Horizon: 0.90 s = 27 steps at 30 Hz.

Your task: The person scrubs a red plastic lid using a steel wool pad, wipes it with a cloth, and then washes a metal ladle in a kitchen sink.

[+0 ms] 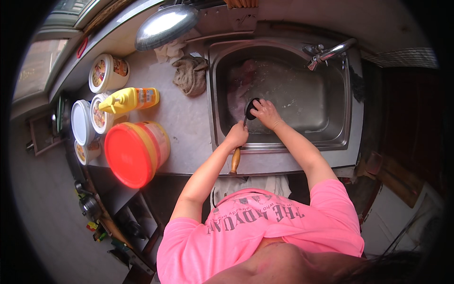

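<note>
A ladle with a dark bowl (253, 108) and a turned wooden handle (235, 161) is held tilted over the near left part of the stainless-steel sink (340, 133). My left hand (237, 135) grips its shaft just above the wooden part, which sticks out over the counter's front edge. At the other end, my right hand (266, 114) is on the bowl, fingers curled over its rim and partly inside. Shallow, cloudy water (294, 92) stands in the basin. A pinkish cloth (241, 85) lies wet along the basin's left side.
A chrome faucet (330, 55) rises at the back right. Left of the sink lie a crumpled brown cloth (190, 75) and a pale rag (169, 52). Farther left stand a yellow pump bottle (131, 99), a red-lidded bucket (129, 155) and several white tubs (106, 72). An upturned metal wok or lid (166, 28) stands behind.
</note>
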### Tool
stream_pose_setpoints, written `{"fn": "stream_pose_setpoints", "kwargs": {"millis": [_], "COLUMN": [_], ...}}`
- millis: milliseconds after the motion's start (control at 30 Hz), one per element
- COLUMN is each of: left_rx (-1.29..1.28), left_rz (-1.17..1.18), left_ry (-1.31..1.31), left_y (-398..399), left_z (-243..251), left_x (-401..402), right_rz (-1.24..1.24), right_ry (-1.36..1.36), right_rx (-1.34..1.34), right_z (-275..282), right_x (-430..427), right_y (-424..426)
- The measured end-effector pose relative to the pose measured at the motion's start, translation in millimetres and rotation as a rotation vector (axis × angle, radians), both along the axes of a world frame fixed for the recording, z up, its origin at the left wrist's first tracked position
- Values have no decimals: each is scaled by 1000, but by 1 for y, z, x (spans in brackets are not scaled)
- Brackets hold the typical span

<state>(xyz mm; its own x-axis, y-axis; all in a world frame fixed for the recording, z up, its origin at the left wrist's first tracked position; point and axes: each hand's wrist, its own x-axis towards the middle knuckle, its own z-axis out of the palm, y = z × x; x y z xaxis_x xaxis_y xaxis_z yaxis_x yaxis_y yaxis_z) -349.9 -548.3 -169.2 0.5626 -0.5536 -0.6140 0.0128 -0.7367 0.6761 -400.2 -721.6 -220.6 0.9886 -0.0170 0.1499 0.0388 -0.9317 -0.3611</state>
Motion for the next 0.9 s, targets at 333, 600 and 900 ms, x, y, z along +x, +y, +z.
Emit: {"fn": "stream_pose_setpoints", "kwargs": {"millis": [333,600,900], "left_rx": [-40,-95,-174], "left_rz": [485,527,641], "left_ry": [704,802,1029], "left_y": [3,8,28], "left_z": [11,18,12], "left_x": [28,16,11], "right_rz": [-659,-289,-69], "right_ry": [745,194,320], "right_rx": [102,600,672], "right_z": [-113,1,9], "right_x": [-26,-3,14], "right_y": [-38,24,28]}}
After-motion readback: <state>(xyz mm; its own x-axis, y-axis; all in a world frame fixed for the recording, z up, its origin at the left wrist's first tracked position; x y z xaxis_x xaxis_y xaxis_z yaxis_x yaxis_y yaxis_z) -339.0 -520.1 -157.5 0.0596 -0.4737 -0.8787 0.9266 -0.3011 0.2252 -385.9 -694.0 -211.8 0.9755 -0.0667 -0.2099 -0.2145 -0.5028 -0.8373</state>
